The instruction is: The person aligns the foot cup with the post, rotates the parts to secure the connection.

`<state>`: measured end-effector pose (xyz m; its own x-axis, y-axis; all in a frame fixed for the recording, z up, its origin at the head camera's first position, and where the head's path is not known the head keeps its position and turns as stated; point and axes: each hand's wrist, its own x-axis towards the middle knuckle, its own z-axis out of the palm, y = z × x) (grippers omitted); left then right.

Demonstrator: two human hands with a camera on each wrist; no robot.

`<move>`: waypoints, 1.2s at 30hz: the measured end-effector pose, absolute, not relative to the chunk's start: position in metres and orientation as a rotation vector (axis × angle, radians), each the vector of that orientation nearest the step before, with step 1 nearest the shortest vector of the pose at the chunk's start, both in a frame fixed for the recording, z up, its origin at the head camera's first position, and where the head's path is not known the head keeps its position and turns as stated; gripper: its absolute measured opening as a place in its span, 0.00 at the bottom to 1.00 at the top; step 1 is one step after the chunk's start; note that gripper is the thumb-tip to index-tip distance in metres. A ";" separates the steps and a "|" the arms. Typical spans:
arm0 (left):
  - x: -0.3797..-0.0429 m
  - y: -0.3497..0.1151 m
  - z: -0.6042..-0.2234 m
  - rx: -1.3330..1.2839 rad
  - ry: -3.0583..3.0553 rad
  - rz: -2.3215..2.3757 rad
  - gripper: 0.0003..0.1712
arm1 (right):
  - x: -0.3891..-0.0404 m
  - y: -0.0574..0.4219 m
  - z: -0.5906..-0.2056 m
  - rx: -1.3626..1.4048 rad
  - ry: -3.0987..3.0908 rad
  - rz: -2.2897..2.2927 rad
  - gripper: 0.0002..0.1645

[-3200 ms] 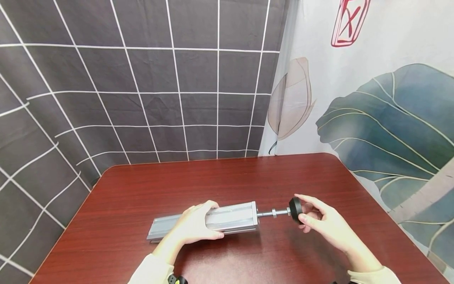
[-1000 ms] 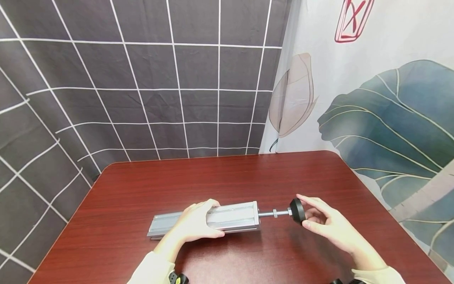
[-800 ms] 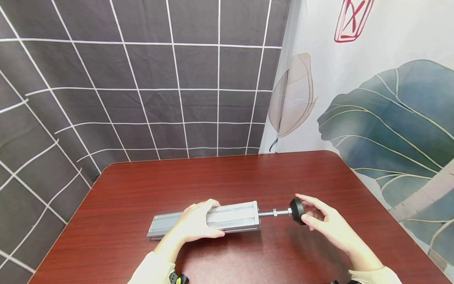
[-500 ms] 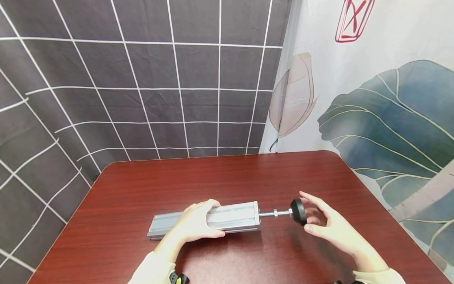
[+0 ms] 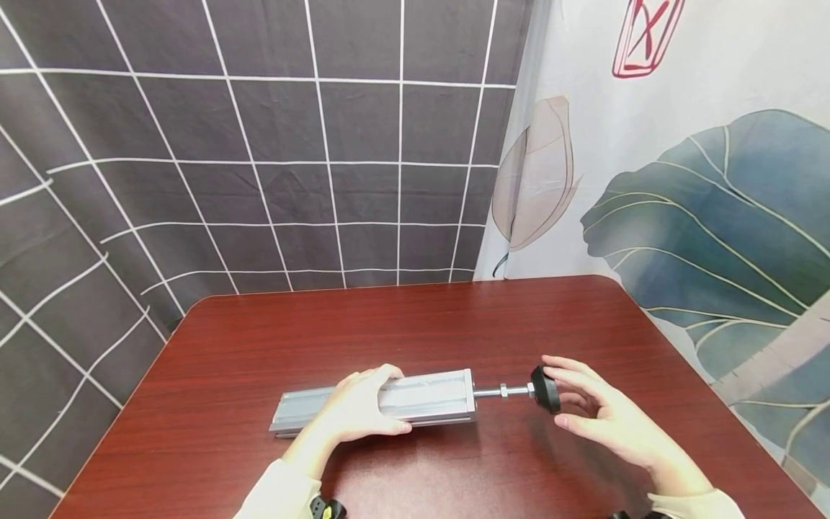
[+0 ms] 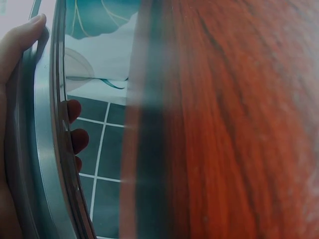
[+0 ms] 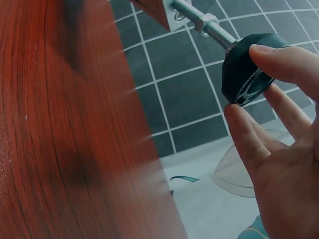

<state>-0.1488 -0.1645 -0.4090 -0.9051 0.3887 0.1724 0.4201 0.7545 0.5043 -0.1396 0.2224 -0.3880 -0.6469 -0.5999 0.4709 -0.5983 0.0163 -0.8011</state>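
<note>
Grooved silver bar (image 5: 424,396), threaded rod (image 7: 220,34), black knob (image 5: 545,391), left hand (image 5: 355,409) gripping bar, right hand (image 5: 607,414) pinching knob

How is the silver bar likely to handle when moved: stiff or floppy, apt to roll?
The silver bar looks metallic and runs straight past the left hand, so it is probably stiff. Its flat faces suggest sliding rather than rolling. The threaded rod and black foot jutting from one end may make it slightly end-heavy.
</note>
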 end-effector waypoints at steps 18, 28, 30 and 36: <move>-0.149 -0.165 -0.409 -0.671 -2.884 -0.830 0.38 | -0.135 0.213 -0.385 -0.832 2.620 -1.628 0.35; -0.148 -0.162 -0.408 -0.668 -2.884 -0.842 0.38 | -0.135 0.230 -0.385 -1.183 2.292 -1.694 0.48; -0.148 -0.162 -0.407 -0.671 -2.880 -0.844 0.38 | -0.137 0.231 -0.386 -1.276 2.233 -1.720 0.45; -0.148 -0.163 -0.408 -0.677 -2.885 -0.846 0.38 | -0.139 0.229 -0.386 -1.310 2.174 -1.739 0.40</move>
